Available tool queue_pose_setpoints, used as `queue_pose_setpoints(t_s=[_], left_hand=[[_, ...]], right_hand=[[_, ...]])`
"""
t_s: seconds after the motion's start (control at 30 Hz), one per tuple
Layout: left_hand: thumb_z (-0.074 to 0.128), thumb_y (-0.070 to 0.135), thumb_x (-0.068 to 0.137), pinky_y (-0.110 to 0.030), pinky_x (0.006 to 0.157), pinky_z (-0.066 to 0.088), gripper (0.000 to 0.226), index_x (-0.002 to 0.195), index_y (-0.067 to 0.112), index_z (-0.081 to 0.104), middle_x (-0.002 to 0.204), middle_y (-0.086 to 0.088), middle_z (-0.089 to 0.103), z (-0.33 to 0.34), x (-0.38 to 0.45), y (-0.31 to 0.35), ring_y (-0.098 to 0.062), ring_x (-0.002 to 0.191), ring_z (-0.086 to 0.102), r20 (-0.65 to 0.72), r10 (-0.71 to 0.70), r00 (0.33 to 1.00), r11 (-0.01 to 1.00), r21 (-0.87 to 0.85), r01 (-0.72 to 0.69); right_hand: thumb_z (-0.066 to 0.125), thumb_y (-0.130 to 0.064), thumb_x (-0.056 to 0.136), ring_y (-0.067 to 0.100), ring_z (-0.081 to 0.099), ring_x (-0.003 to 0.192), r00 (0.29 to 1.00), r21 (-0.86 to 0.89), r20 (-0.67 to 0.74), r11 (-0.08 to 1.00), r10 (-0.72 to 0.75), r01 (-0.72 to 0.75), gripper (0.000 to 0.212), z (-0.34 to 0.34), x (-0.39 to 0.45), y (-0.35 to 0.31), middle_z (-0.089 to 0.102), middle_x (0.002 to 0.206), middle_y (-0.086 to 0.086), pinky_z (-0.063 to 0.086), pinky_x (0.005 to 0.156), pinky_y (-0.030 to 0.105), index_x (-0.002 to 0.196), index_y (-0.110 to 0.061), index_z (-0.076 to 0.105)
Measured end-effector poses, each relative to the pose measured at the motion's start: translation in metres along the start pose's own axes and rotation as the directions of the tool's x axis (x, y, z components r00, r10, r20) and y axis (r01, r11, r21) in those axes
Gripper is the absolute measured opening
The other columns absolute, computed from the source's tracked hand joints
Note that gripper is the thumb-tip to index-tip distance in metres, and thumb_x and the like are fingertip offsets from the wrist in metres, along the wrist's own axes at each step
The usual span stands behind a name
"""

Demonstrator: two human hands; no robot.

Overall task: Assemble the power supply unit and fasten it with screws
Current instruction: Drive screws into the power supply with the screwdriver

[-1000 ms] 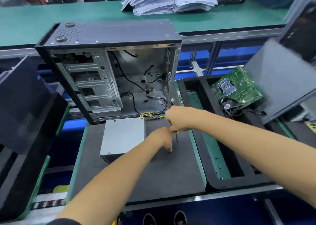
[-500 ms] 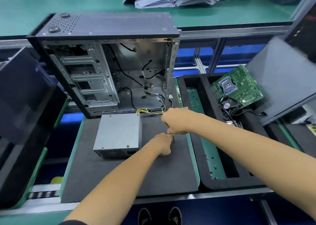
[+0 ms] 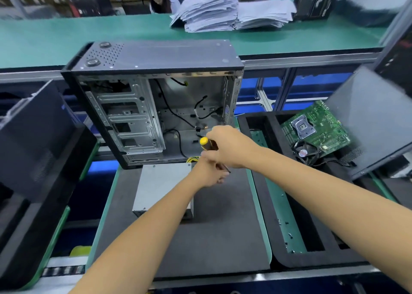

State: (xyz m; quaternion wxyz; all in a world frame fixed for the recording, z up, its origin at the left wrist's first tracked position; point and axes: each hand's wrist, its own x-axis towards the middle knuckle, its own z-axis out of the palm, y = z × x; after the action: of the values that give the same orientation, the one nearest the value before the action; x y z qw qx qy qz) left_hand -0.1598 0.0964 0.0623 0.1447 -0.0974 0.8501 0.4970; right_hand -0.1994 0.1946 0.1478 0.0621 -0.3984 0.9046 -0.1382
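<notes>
Yellow-capped and dark-handled, the screwdriver (image 3: 208,145) is sitting in the right hand (image 3: 229,147), whose fingers are wrapping its handle. The left hand (image 3: 208,174) is curling at the shaft's tip, seemingly pinching something; what, I cannot tell. Just beside it the power supply unit (image 3: 161,185) is lying flat on the grey foam mat (image 3: 211,238), outside the open computer case (image 3: 156,106), its yellow wires (image 3: 193,159) trailing inward. That metal box is likely heavy, rigid and sharp-edged: best taken by both side walls, never by its cables.
</notes>
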Motion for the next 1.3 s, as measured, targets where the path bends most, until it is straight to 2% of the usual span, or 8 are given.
queue_pose_setpoints(t_s=[0.2,0.37,0.53,0.67,0.8,0.97,1.1,1.3], left_hand=[[0.073,0.011,0.081,-0.004,0.054,0.039,0.026,0.065,0.025,0.06,0.064,0.016,0.061,-0.062,-0.011,-0.014,0.011,0.059,0.055,-0.176,0.176,0.969,0.977,0.148,-0.151],[0.07,0.009,0.084,-0.017,0.059,0.049,0.028,0.061,0.023,0.065,0.08,-0.009,0.072,-0.104,-0.035,-0.053,-0.006,0.064,0.061,-0.17,0.114,0.979,0.985,0.15,-0.088],[0.07,0.004,0.084,-0.026,0.064,0.052,0.023,0.065,0.016,0.065,0.089,-0.004,0.073,-0.125,-0.058,-0.084,-0.008,0.061,0.062,-0.178,0.09,0.98,0.996,0.037,-0.085],[0.07,0.01,0.085,-0.031,0.067,0.053,0.01,0.077,0.016,0.069,0.075,0.001,0.07,-0.133,-0.074,-0.105,-0.006,0.062,0.062,-0.201,0.065,0.978,0.997,0.045,-0.057],[0.067,0.019,0.087,-0.036,0.072,0.054,0.013,0.075,0.021,0.067,0.077,-0.008,0.069,-0.135,-0.088,-0.122,-0.015,0.067,0.063,-0.205,0.061,0.977,0.996,0.083,-0.044],[0.07,0.02,0.087,-0.03,0.07,0.052,0.014,0.073,0.02,0.065,0.078,-0.002,0.068,-0.136,-0.102,-0.137,-0.012,0.067,0.061,-0.246,0.072,0.966,0.996,0.065,-0.058],[0.069,0.016,0.086,-0.014,0.061,0.046,0.013,0.075,0.01,0.065,0.067,0.011,0.064,-0.139,-0.104,-0.141,-0.002,0.061,0.058,-0.245,0.087,0.966,0.993,0.093,-0.065],[0.066,0.017,0.089,-0.022,0.066,0.045,0.013,0.078,0.009,0.063,0.078,-0.003,0.065,-0.137,-0.103,-0.147,-0.016,0.073,0.059,-0.215,0.11,0.97,0.977,0.202,-0.066]], right_hand=[[0.057,-0.036,0.092,0.02,0.045,0.072,0.988,0.158,-0.155,0.987,-0.006,0.031,0.029,-0.008,0.026,-0.03,0.052,0.077,0.001,0.032,0.06,0.031,0.075,-0.016,0.044],[0.059,-0.034,0.091,0.013,0.044,0.06,0.976,0.266,-0.201,0.954,-0.082,0.135,0.028,0.003,0.047,-0.067,0.055,0.069,-0.002,0.035,0.052,0.027,0.077,-0.012,0.049],[0.06,-0.03,0.09,0.015,0.042,0.059,0.969,0.327,-0.194,0.922,-0.15,0.208,0.028,0.018,0.062,-0.102,0.054,0.066,-0.001,0.035,0.054,0.026,0.072,-0.013,0.046],[0.06,-0.029,0.091,0.014,0.04,0.059,0.97,0.324,-0.155,0.918,-0.187,0.228,0.029,0.028,0.07,-0.122,0.048,0.063,-0.004,0.034,0.054,0.028,0.071,-0.013,0.045],[0.061,-0.029,0.091,0.013,0.041,0.059,0.97,0.345,-0.146,0.909,-0.194,0.233,0.028,0.034,0.074,-0.137,0.05,0.065,-0.003,0.037,0.055,0.029,0.076,-0.007,0.052],[0.061,-0.027,0.09,0.027,0.059,0.066,0.974,0.386,-0.099,0.894,-0.204,0.227,0.027,0.042,0.075,-0.148,0.062,0.071,0.008,0.052,0.063,0.043,0.078,-0.004,0.054],[0.062,-0.023,0.09,0.027,0.061,0.069,0.969,0.368,-0.094,0.896,-0.229,0.248,0.018,0.049,0.075,-0.151,0.06,0.075,0.005,0.052,0.061,0.039,0.093,-0.01,0.049],[0.059,-0.015,0.089,0.016,0.064,0.065,0.969,0.357,-0.022,0.904,-0.245,0.236,0.01,0.051,0.078,-0.147,0.061,0.078,0.002,0.057,0.063,0.04,0.094,-0.009,0.052]])
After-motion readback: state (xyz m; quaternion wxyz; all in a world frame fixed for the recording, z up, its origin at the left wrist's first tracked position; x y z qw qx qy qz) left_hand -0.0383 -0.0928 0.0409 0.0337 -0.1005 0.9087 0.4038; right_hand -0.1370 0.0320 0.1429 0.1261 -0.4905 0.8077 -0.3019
